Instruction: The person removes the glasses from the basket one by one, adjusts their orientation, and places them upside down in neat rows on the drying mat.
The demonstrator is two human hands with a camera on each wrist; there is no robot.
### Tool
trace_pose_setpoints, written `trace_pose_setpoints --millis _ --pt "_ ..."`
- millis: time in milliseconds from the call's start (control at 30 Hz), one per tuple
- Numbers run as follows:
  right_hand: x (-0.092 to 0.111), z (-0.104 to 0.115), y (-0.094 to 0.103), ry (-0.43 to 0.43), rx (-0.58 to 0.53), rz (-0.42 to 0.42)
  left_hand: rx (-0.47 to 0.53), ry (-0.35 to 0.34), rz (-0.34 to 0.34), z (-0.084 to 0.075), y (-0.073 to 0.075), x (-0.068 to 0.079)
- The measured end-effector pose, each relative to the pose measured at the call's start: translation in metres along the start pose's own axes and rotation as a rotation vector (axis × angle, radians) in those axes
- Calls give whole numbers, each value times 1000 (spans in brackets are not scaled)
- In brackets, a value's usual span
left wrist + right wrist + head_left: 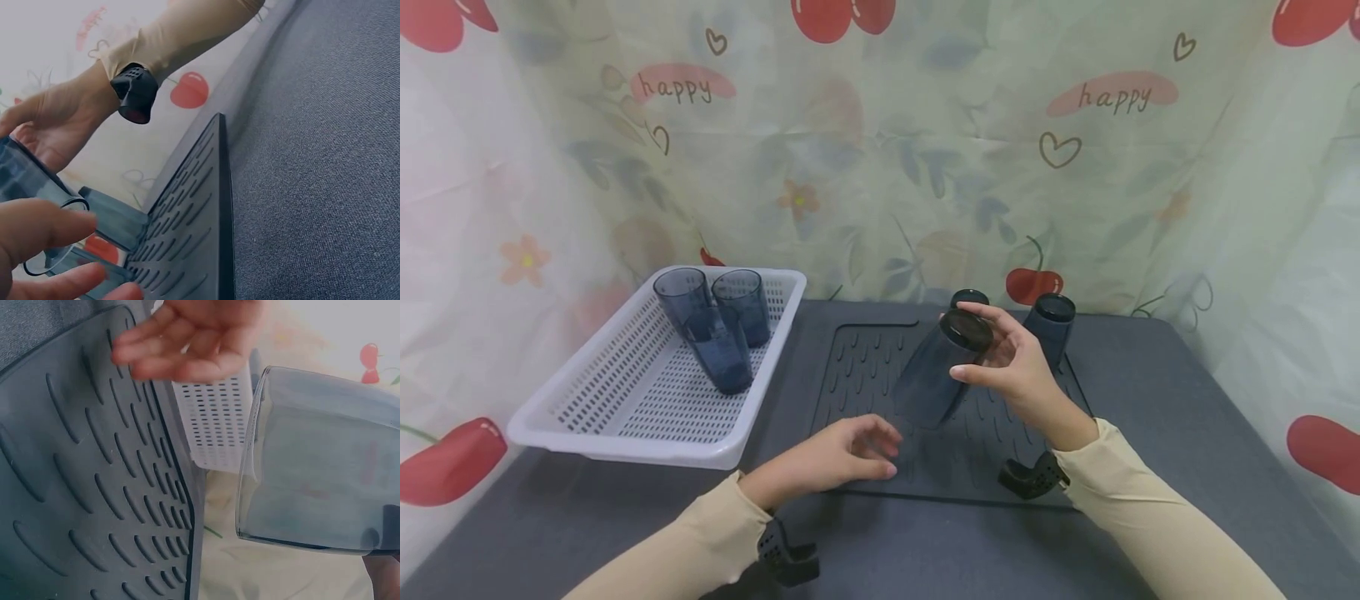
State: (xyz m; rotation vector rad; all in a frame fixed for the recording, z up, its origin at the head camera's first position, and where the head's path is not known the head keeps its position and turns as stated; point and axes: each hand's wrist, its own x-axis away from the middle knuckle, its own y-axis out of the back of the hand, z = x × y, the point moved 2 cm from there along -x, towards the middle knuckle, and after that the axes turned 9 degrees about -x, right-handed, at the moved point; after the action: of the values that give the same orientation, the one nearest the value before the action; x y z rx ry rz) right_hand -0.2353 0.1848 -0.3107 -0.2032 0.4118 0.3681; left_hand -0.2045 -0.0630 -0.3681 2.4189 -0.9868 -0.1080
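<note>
My right hand (1026, 367) grips a dark blue drinking glass (928, 379) near its base, thumb on the near side and fingers on the far side. The glass is tilted above the ribbed drying mat (850, 383), its mouth pointing down to the left. In the right wrist view the clear glass wall (319, 469) and its open rim show apart from the mat. My left hand (846, 454) hovers over the mat's front left part, fingers loosely bent with nothing in them. Behind the right hand, two glasses stand upside down on the mat, one at the back (970, 297) and one at the right (1051, 329).
A white perforated basket (625, 450) stands on the left of the grey table (1150, 392). Inside are three blue glasses: two upright at the back (681, 292) (745, 310), and one leaning glass (724, 354) in front. A patterned curtain (880, 208) closes off the back and sides.
</note>
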Motion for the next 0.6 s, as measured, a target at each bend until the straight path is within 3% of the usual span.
trace_pose_setpoints --millis 200,600 --pt "-1 -1 2 -31 53 -26 -24 20 118 -2 -3 3" --pt "-8 -4 4 -113 194 -22 -6 58 152 -4 -5 5"
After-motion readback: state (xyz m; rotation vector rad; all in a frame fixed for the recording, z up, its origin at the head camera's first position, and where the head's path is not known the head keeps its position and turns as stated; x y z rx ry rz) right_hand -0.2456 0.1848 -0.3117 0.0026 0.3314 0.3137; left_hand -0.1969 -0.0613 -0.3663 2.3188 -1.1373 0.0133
